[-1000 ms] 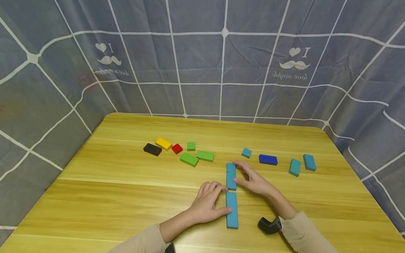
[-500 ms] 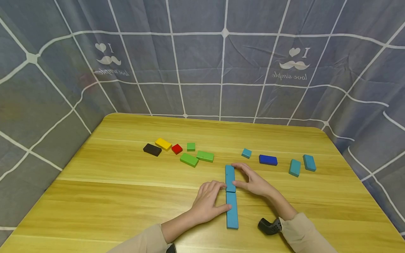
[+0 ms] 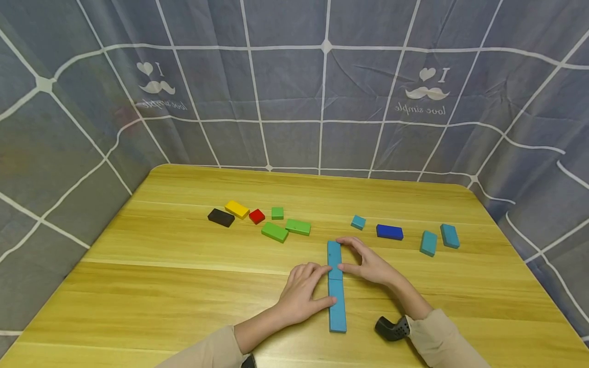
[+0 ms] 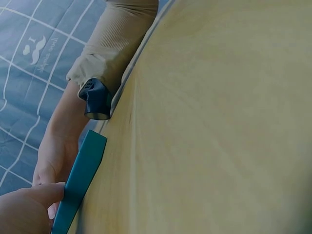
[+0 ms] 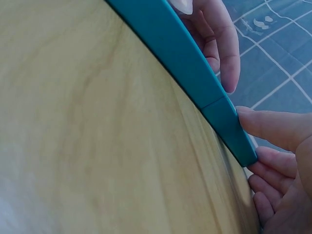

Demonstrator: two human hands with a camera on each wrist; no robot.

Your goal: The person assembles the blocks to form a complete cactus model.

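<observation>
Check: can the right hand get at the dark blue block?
Likely yes: nothing visible blocks the way from the right hand to the dark blue block, though that hand must first leave the far light-blue bar.

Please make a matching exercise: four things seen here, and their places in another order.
1. Black block
2. Red block
3. Dark blue block
4. Right hand

A. immediately right of the small light-blue block
B. at the long light-blue row's right side
C. leftmost of all the blocks
D. between the yellow block and the small green block

Pairs: 1-C, 2-D, 3-A, 4-B
</observation>
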